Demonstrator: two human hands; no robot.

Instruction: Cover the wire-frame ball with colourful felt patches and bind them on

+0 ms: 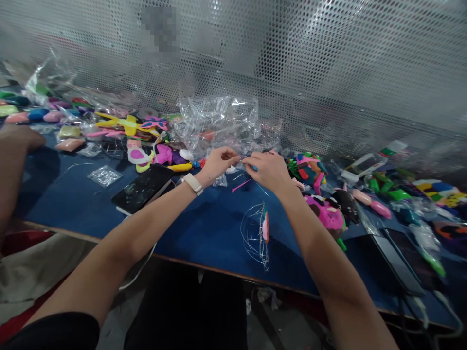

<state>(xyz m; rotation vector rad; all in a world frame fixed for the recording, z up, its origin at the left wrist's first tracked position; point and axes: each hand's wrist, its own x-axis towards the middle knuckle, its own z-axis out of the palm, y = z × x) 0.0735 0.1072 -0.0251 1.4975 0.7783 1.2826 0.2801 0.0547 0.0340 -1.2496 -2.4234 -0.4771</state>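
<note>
My left hand (219,163) and my right hand (268,170) meet above the blue table (204,228), fingertips pinched together on a small thin piece I cannot make out. A bit of blue shows under my right fingers. A white band is on my left wrist. A thin pink strip (241,185) lies on the table just below the hands. Behind them sits a heap of clear plastic bags (219,121). A bundle of thin wire with a pink piece (260,233) lies near the table's front edge.
A phone (144,188) lies left of my left arm. Colourful foam and felt pieces (131,126) cover the back left, more toys (328,214) the right. Another person's arm (14,160) rests at far left. A perforated metal screen (328,73) backs the table. A dark tablet (397,262) lies at right.
</note>
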